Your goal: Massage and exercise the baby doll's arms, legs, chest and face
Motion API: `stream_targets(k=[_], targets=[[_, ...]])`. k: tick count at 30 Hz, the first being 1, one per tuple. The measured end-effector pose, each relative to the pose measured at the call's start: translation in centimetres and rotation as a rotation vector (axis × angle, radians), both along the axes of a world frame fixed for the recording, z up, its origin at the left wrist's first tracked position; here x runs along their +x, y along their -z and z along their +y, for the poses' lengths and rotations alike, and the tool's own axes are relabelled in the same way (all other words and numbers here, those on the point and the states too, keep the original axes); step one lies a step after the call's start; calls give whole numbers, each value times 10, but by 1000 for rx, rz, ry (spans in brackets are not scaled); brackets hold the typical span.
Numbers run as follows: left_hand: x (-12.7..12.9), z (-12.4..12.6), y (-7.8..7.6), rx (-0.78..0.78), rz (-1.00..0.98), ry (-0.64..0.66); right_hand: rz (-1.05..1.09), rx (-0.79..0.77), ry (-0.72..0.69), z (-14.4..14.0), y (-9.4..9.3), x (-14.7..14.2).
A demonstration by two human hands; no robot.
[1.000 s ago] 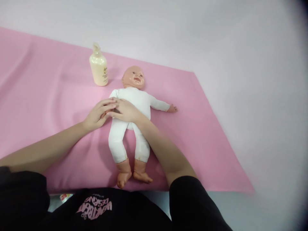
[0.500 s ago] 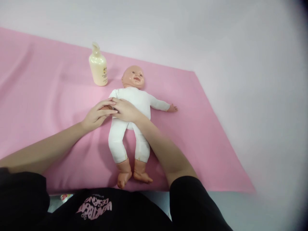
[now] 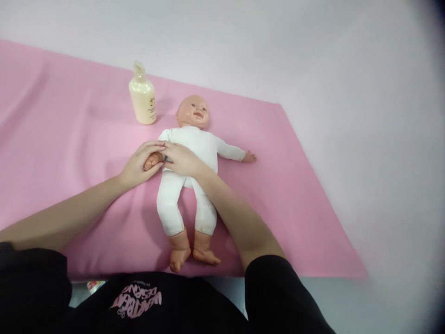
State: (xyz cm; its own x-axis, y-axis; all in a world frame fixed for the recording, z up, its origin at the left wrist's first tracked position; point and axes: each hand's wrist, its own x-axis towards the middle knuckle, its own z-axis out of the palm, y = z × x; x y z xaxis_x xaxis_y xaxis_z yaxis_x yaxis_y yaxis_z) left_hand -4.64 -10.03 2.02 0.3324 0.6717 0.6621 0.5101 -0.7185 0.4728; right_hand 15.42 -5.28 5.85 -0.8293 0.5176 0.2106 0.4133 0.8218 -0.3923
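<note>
A baby doll with a bald head and a white cloth body lies on its back on the pink cover. My left hand curls around the doll's small hand at the left, fingers over its top and thumb below it. My right hand reaches across the doll's belly and is closed on the same doll arm, just above the wrist. The fingertips of both my hands meet there and hide most of the forearm. The doll's other arm stretches out to the right.
A cream pump bottle stands upright on the pink cover, left of the doll's head. The cover's edge runs along the back and slants down on the right. Pale floor or wall lies beyond it.
My left fingers and thumb have spread apart and shifted, so more of the doll's small hand shows between them. My right hand stays in place on the doll's arm.
</note>
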Motion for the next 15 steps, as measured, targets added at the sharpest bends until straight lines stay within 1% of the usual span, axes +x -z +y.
stream_targets(k=[5,11,15], targets=[[-2,1,-1,-22,-52,-24,43,-7,-16,3,5,0],[-2,-3,-4,-127,-57,-35,98,-13,-39,9,14,0],[-1,-5,-4,-189,-122,-24,126,-39,-22,7,15,0]])
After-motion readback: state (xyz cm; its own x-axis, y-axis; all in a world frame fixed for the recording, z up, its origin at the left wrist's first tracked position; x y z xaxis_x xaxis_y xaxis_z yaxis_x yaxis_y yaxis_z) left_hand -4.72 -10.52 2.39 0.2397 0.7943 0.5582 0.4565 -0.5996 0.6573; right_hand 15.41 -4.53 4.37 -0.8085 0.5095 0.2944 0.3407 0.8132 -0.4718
